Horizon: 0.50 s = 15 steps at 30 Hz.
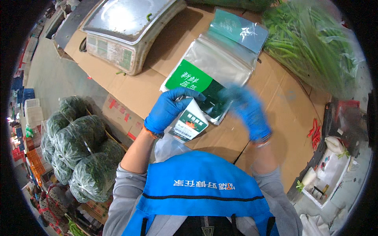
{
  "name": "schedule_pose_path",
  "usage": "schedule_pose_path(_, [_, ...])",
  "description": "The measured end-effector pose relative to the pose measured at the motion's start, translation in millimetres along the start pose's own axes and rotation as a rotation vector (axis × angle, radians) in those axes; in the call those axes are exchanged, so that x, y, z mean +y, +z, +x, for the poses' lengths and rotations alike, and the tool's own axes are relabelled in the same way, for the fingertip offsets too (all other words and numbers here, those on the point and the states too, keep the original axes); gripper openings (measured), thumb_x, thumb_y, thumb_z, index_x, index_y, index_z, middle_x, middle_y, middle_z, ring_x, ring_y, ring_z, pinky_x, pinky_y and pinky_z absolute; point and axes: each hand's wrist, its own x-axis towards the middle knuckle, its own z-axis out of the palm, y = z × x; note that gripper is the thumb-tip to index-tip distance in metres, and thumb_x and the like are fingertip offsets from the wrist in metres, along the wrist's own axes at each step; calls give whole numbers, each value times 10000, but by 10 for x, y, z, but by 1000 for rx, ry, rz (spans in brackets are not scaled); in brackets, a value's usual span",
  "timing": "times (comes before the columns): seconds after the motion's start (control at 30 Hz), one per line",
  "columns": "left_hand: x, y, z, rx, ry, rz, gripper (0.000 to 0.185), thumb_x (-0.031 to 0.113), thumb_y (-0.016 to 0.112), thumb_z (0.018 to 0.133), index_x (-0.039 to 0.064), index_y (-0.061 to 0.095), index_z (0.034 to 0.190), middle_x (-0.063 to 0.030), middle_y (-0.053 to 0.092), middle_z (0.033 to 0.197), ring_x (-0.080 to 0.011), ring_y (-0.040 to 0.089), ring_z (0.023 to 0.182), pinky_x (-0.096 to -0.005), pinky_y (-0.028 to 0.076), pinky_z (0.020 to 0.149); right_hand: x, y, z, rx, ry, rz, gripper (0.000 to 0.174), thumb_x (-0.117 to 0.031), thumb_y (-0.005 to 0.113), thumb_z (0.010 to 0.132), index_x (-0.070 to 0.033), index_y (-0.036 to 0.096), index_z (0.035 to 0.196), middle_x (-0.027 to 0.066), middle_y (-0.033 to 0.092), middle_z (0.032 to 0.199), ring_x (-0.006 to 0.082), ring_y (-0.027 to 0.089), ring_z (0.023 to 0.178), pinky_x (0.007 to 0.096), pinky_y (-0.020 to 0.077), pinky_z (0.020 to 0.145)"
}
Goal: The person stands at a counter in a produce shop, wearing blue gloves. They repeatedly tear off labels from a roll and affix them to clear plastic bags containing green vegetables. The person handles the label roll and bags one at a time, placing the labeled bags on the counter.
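My left hand (166, 111), in a blue glove, grips a folded strip of printed labels (191, 123) that bear writing and a barcode. My right hand (248, 109), gloved the same way, is blurred over the lower right corner of a stack of clear plastic bags (226, 62). Whether its fingers hold anything is not clear. The bags are printed green and dark green at the near end and lie flat on cardboard (265, 88). Another printed bag part (236, 29) extends from the far end of the stack.
A weighing scale (127, 20) stands at the far left. Bagged long green vegetables (307, 47) lie far right, red chillies (315, 134) nearer. White radishes (333, 144) rest by a white foam box (327, 180). Several bagged greens (79, 141) are piled on the left.
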Motion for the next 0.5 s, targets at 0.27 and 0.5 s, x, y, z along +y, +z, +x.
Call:
schedule_pose_path(0.27, [-37, 44, -4, 248, 9, 181, 159, 150, 717, 860, 31, 618, 825, -9, 613, 756, -50, 554, 711, -242, 476, 628, 103, 536, -342, -64, 161, 184, 394, -111, 738, 853, -40, 631, 1225, 57, 681, 1043, 94, 601, 908, 265, 514, 794])
schedule_pose_path(0.5, [-120, 40, -60, 250, 37, 453, 271, 184, 773, 807, 37, 556, 737, -35, 533, 664, -58, 431, 655, -275, 414, 570, 94, 532, -342, 254, -306, -225, 199, -71, 684, 880, -22, 680, 1073, 61, 670, 929, 119, 607, 825, 262, 503, 754])
